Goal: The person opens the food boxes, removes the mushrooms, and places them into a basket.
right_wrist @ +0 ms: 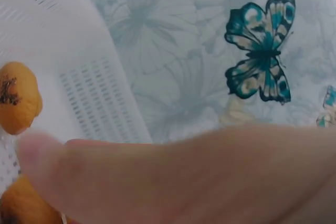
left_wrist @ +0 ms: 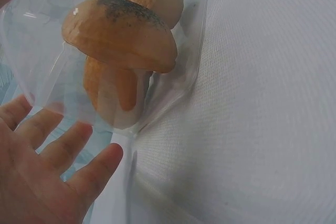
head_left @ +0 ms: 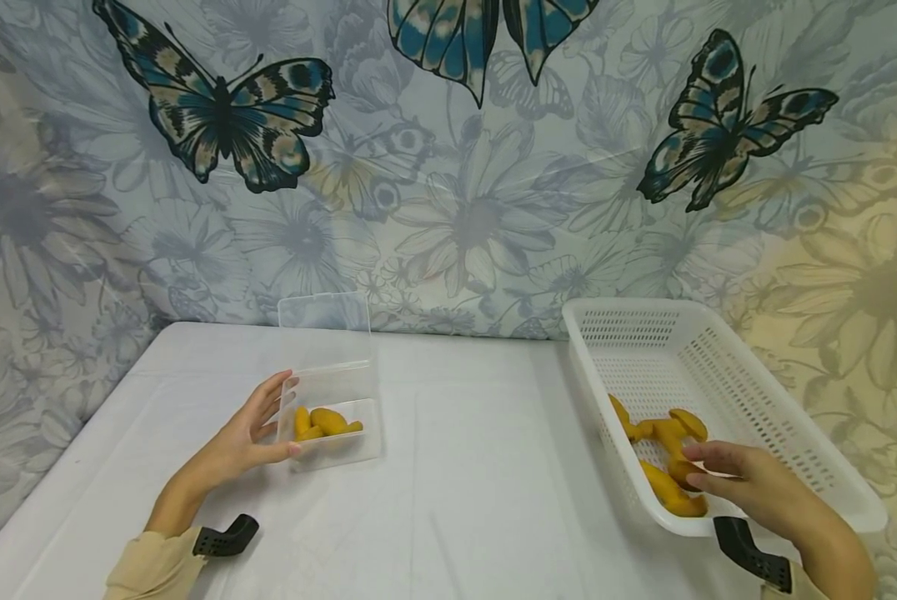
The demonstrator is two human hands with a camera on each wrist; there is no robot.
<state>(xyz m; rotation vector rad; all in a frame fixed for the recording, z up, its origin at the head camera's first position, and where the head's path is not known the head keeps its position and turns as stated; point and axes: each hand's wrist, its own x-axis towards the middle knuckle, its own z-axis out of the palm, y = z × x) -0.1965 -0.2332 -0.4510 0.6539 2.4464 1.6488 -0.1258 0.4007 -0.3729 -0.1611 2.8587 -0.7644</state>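
Note:
In the head view, my left hand holds the left end of a clear plastic box, thumb at the front and fingers round the back corner. Its hinged lid stands up behind. Several orange-brown mushrooms lie inside; the left wrist view shows one large mushroom closely, with a dark-speckled cap. On the right, my right hand reaches over the near rim of a white perforated basket. Its thumb and forefinger pinch a mushroom there among several others.
A white cloth covers the table, with box and basket set well apart on it. Behind rises a wall hanging of flowers and butterflies. Each wrist wears a black strap piece. Another mushroom lies beyond the right thumb.

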